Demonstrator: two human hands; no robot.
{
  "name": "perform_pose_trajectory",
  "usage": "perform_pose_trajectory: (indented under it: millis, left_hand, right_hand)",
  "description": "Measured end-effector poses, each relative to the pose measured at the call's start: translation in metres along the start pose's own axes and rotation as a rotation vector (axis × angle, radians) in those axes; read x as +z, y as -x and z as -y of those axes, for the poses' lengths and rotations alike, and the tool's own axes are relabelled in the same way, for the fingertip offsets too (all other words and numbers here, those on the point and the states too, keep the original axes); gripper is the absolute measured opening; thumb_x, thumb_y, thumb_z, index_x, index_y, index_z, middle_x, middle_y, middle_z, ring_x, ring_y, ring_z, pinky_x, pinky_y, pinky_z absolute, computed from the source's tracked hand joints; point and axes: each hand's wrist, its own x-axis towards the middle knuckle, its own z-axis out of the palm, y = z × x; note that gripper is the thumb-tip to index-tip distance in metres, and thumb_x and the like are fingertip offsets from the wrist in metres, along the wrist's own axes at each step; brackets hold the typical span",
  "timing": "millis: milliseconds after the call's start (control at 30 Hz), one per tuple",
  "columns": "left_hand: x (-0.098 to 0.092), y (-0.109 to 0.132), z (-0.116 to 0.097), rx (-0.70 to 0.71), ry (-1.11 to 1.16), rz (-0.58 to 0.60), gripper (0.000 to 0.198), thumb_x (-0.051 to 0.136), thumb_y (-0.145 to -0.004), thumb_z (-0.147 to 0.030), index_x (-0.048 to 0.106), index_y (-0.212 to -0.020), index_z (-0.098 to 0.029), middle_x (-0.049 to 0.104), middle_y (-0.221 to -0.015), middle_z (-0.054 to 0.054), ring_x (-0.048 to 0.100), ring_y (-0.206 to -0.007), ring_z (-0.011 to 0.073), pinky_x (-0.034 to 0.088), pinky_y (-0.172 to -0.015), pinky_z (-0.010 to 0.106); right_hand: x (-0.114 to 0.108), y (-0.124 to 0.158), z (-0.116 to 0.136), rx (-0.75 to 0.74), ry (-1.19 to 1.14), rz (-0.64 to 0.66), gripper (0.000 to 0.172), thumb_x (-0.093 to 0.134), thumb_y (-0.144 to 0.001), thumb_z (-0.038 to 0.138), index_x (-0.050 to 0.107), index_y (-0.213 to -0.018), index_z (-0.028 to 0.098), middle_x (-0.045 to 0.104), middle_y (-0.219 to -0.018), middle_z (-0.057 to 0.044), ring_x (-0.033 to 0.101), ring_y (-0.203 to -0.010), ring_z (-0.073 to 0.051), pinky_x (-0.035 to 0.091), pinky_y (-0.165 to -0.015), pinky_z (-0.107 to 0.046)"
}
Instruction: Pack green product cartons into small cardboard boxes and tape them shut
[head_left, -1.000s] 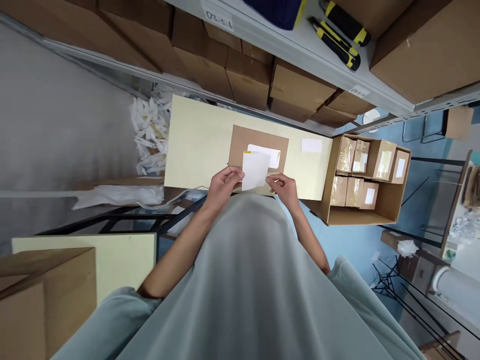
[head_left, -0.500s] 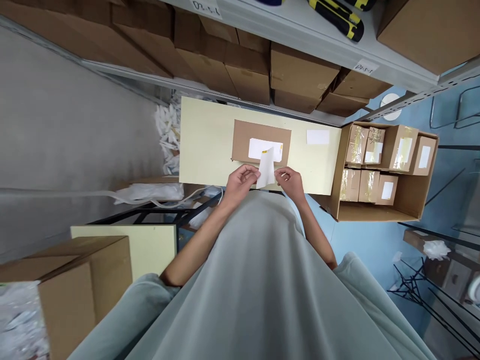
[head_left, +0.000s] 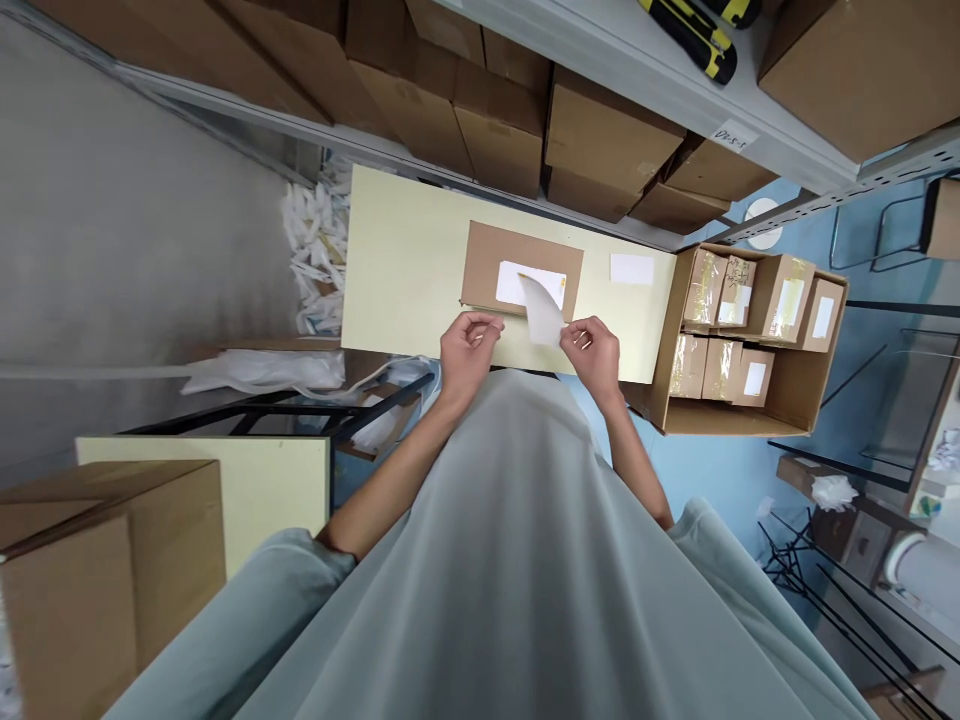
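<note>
My right hand [head_left: 594, 358] pinches the lower right corner of a white label [head_left: 543, 312], which curls upward with its top edge over the box. To its left, apart from the label, my left hand [head_left: 471, 358] has thumb and fingertips pressed together; whether anything tiny is between them cannot be seen. Beyond both hands a flat brown cardboard box [head_left: 484, 262] lies on the pale yellow table [head_left: 405, 270]. A white sticker [head_left: 512, 284] with a small yellow mark is on the box, partly hidden behind the curled label.
A white slip [head_left: 631, 268] lies on the table's right part. At its right end stands an open carton [head_left: 780, 415] holding several small taped boxes. A shelf [head_left: 600, 60] with cartons and yellow-black tools overhangs the far side. A large carton [head_left: 172, 540] sits at lower left.
My left hand has come away from the label and moved left. My right hand has shifted slightly right with the label, which now bends over. The camera view has shifted a little.
</note>
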Motion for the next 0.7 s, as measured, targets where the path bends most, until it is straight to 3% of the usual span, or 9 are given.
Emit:
perform_pose_trajectory:
  millis: [67, 167, 267, 500, 700]
  left_hand:
    - [-0.006, 0.000, -0.003, 0.088, -0.077, -0.040, 0.022, 0.078, -0.096, -0.044, 0.075, -0.104, -0.024, 0.082, -0.107, 0.007, 0.079, -0.103, 0.0223, 0.068, -0.096, 0.037]
    - [-0.017, 0.000, -0.012, 0.287, -0.189, -0.002, 0.025, 0.076, -0.101, -0.042, 0.078, -0.118, -0.024, 0.081, -0.125, 0.009, 0.079, -0.110, 0.0223, 0.068, -0.095, 0.036]
    - [-0.025, -0.002, -0.021, 0.397, -0.280, 0.062, 0.024, 0.074, -0.104, -0.041, 0.082, -0.119, -0.025, 0.080, -0.123, 0.008, 0.078, -0.103, 0.0211, 0.067, -0.089, 0.034]
    - [-0.034, -0.002, -0.033, 0.289, -0.274, 0.113, 0.015, 0.084, -0.098, -0.041, 0.084, -0.098, -0.026, 0.079, -0.104, 0.006, 0.071, -0.092, 0.0219, 0.062, -0.083, 0.034]
    - [-0.049, -0.008, -0.035, 0.169, -0.170, 0.048, 0.020, 0.087, -0.093, -0.043, 0.081, -0.096, -0.025, 0.078, -0.097, 0.004, 0.071, -0.087, 0.0195, 0.058, -0.076, 0.031]
  right_hand:
    - [-0.005, 0.002, 0.007, -0.091, 0.177, 0.025, 0.016, 0.064, -0.106, 0.033, 0.073, -0.095, 0.025, 0.075, -0.102, -0.003, 0.064, -0.071, -0.016, 0.052, -0.073, -0.031]
    - [-0.011, 0.008, 0.019, -0.239, 0.392, 0.144, 0.017, 0.061, -0.110, 0.027, 0.075, -0.102, 0.024, 0.077, -0.109, -0.004, 0.064, -0.073, -0.015, 0.043, -0.067, -0.028]
    - [-0.015, 0.013, 0.031, -0.330, 0.482, 0.255, 0.019, 0.059, -0.114, 0.025, 0.076, -0.108, 0.023, 0.078, -0.113, -0.006, 0.065, -0.077, -0.016, 0.039, -0.066, -0.028]
    - [-0.023, 0.016, 0.036, -0.265, 0.263, 0.251, 0.020, 0.065, -0.115, 0.036, 0.080, -0.106, 0.027, 0.076, -0.113, -0.006, 0.066, -0.079, -0.018, 0.046, -0.070, -0.030]
    - [-0.033, 0.014, 0.023, -0.082, 0.019, -0.029, 0.039, 0.071, -0.110, 0.064, 0.085, -0.119, 0.029, 0.074, -0.111, -0.006, 0.065, -0.078, -0.020, 0.060, -0.081, -0.038]
